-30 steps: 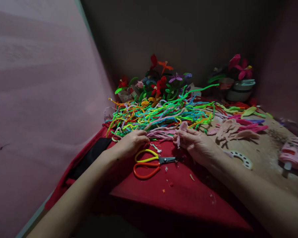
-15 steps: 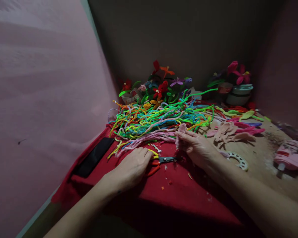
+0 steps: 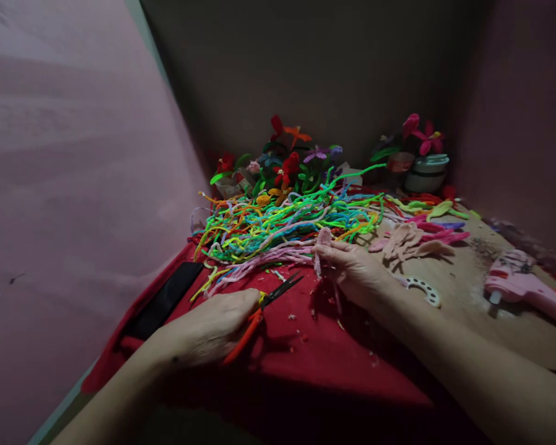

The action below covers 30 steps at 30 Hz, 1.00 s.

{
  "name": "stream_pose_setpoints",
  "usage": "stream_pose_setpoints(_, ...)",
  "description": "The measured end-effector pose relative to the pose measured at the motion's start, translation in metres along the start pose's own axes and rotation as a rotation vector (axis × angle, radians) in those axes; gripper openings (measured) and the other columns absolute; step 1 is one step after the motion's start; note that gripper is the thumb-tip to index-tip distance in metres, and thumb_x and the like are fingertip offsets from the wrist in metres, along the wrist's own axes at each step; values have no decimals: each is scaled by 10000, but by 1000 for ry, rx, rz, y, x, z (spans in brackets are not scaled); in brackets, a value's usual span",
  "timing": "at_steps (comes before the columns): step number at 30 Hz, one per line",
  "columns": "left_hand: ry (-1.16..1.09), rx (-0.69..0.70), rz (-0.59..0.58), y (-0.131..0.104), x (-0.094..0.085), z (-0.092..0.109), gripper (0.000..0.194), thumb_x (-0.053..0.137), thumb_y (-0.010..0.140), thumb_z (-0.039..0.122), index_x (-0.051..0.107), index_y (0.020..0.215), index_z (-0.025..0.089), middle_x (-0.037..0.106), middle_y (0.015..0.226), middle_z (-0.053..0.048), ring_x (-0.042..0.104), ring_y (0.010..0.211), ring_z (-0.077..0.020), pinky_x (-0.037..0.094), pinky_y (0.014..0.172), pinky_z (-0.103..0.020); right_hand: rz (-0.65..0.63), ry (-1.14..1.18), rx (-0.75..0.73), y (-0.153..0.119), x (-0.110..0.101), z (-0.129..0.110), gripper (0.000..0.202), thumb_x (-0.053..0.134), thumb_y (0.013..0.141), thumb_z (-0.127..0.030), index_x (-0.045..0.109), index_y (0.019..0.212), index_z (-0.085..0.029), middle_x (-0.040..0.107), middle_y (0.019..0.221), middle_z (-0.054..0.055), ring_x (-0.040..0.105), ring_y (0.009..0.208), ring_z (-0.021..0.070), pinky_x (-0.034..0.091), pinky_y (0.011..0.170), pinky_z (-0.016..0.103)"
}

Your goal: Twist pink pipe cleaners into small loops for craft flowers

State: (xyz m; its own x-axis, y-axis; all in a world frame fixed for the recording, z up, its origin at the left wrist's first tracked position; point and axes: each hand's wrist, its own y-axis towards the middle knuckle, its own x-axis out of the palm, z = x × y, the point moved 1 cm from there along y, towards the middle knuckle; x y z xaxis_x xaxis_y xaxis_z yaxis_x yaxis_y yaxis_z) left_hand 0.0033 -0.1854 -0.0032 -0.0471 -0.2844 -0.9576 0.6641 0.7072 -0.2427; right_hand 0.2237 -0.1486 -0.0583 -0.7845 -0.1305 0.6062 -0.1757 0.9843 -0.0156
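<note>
My left hand (image 3: 225,321) is closed around a pair of scissors (image 3: 246,339) with orange and yellow handles. Their dark blades point up and to the right, slightly apart, above the red cloth. Between the thumb and fingertips of my right hand (image 3: 352,266) is a piece of pale pink pipe cleaner (image 3: 323,238), bent into a fuzzy petal-like shape, with an end hanging below. The blade tips are a short way left of this piece, not touching it. Behind both hands lies a heap of coloured pipe cleaners (image 3: 278,222), with pink ones along its near edge.
A black flat object (image 3: 167,300) lies on the red cloth (image 3: 333,371) at left. At right are beige petal shapes (image 3: 403,241), a white curved piece with holes (image 3: 424,290) and a pink glue gun (image 3: 514,278). Pipe-cleaner flowers (image 3: 287,170) stand behind. Small scraps dot the cloth.
The scissors have been lifted off the cloth by my left hand and turned, blades now angled upward. My right hand still holds the pink pipe cleaner. The whole view has shifted slightly.
</note>
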Motion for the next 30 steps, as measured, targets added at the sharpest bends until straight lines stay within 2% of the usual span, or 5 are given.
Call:
stream_pose_setpoints(5,-69,11,-215,4,-10,9,248,295,875,337,494,825,197,578,742,-12,491,599,-120,348,562,-213,-53,-6,12,0,-2,-1,118,718,612,-253,674,669,-159,591,661,-13,517,617,87,390,625,243)
stream_pose_setpoints(9,-41,21,-267,8,-18,13,225,340,858,335,514,806,204,588,710,-10,497,566,-117,339,529,-202,-58,-24,31,-3,0,-2,130,722,605,-249,674,674,-149,578,655,-14,510,607,85,393,632,254)
stream_pose_setpoints(20,5,110,-182,16,-12,10,203,363,850,304,515,765,199,558,624,6,459,482,-110,262,458,-226,-72,-81,63,-3,0,-2,164,731,588,-274,674,681,-150,588,671,-2,515,615,96,395,640,262)
stream_pose_setpoints(30,75,47,-156,21,1,2,235,326,876,295,514,769,203,583,652,8,487,508,-111,247,465,-218,-56,-93,71,-3,1,0,141,745,562,-251,674,630,-150,582,639,-16,506,593,81,383,630,249)
